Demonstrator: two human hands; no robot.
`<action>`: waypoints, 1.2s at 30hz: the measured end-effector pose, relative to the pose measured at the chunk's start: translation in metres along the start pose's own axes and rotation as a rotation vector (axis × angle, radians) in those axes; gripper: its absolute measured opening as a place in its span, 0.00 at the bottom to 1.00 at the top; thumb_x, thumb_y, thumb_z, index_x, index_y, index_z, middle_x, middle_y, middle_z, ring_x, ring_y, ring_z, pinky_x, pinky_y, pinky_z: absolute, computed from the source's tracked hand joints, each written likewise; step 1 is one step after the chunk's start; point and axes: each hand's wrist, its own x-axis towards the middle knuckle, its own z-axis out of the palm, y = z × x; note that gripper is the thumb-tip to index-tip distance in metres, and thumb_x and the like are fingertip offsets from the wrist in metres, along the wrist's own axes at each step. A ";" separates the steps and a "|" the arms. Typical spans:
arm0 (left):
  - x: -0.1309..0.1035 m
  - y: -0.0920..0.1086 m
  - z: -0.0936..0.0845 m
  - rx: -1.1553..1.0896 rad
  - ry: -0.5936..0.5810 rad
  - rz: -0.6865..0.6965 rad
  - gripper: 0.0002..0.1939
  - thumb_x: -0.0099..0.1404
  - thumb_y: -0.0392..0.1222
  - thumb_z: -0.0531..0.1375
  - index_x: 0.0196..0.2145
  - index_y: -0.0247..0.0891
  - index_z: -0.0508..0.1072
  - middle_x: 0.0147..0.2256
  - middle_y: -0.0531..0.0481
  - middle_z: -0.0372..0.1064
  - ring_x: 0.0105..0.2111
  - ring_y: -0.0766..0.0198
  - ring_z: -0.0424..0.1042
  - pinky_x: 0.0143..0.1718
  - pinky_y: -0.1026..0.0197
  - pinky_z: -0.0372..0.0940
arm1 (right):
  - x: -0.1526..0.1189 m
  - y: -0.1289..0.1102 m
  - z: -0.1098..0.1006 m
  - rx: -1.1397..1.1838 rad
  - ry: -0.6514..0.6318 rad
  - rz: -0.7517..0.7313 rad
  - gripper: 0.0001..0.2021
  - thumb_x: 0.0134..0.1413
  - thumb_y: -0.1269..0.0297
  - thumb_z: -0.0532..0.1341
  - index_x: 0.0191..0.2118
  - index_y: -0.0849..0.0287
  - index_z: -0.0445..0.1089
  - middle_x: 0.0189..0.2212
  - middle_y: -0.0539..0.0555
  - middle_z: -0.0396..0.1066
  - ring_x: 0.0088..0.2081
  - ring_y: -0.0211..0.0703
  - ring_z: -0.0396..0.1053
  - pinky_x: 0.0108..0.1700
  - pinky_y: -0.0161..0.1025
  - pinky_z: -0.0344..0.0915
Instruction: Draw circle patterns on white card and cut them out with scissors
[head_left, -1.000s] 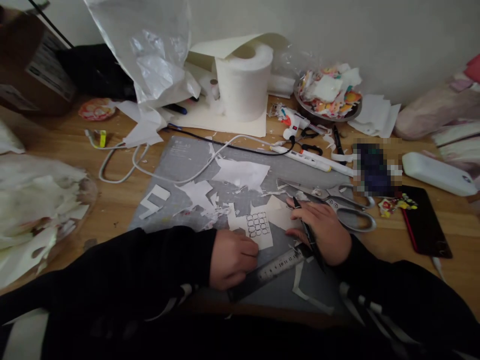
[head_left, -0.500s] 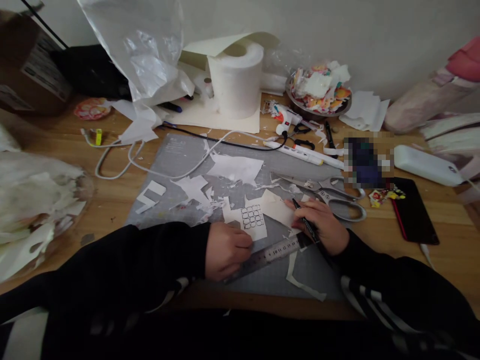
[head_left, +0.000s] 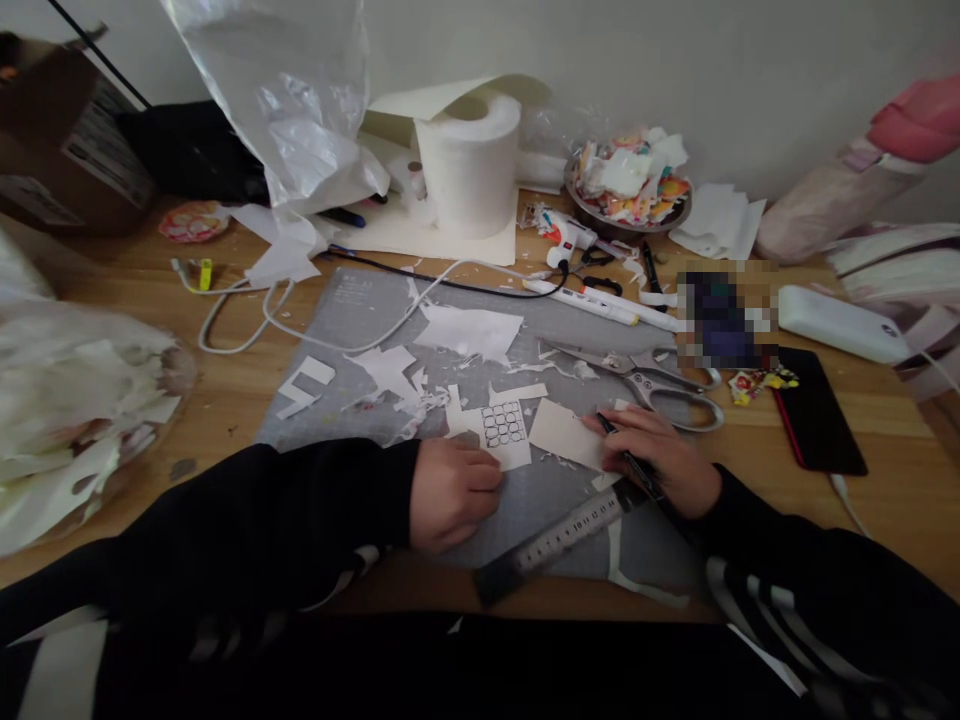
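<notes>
My right hand [head_left: 667, 460] is closed around a black pen [head_left: 634, 460]. Under its fingers lies the right edge of a blank piece of white paper [head_left: 566, 432]. A steel ruler [head_left: 566, 530] slants across the grey cutting mat [head_left: 360, 310], its upper end beside this hand. My left hand [head_left: 454, 495] rests on the mat with its fingers curled in; whatever they may hold is hidden. It sits against the lower left corner of a cut paper piece [head_left: 516, 457] that has a grid of rounded black shapes drawn on it.
Scissors [head_left: 645, 378] lie right of the paper scraps [head_left: 469, 330]. A white cable [head_left: 397, 340] crosses the mat. Behind stand a paper roll [head_left: 472, 165], a glue gun [head_left: 566, 240] and a bowl of scraps [head_left: 630, 190]. A phone [head_left: 819, 412] lies right; a plastic bag [head_left: 90, 400] sits left.
My right hand has moved right with the pen. The blank paper and the ruler have shifted right too, the ruler coming away from my left hand, which stays nearly in place.
</notes>
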 end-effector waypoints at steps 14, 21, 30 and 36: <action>-0.003 -0.023 -0.020 0.144 0.233 -0.462 0.11 0.60 0.32 0.45 0.29 0.38 0.66 0.25 0.50 0.63 0.27 0.61 0.63 0.31 0.58 0.58 | -0.001 -0.025 -0.036 0.198 -0.169 -0.161 0.12 0.58 0.51 0.56 0.33 0.54 0.69 0.31 0.52 0.77 0.36 0.41 0.72 0.42 0.42 0.64; -0.001 -0.026 -0.022 0.022 0.285 -0.542 0.13 0.57 0.29 0.45 0.32 0.37 0.67 0.29 0.51 0.67 0.30 0.66 0.67 0.34 0.63 0.63 | 0.024 -0.039 -0.039 0.208 0.013 -0.052 0.15 0.58 0.56 0.57 0.48 0.57 0.65 0.40 0.57 0.76 0.41 0.44 0.74 0.43 0.41 0.69; 0.000 -0.018 -0.023 -0.070 0.374 -0.613 0.11 0.59 0.32 0.47 0.35 0.36 0.68 0.29 0.50 0.68 0.31 0.64 0.67 0.35 0.61 0.64 | 0.062 -0.057 -0.038 0.147 0.183 0.064 0.17 0.57 0.68 0.53 0.53 0.56 0.61 0.47 0.56 0.75 0.43 0.43 0.75 0.48 0.42 0.71; 0.000 -0.012 -0.022 -0.136 0.429 -0.678 0.08 0.62 0.36 0.50 0.37 0.35 0.67 0.28 0.52 0.65 0.26 0.67 0.64 0.29 0.64 0.62 | 0.062 -0.050 -0.033 0.174 0.277 0.067 0.11 0.58 0.62 0.56 0.46 0.56 0.68 0.41 0.55 0.77 0.35 0.41 0.76 0.39 0.37 0.73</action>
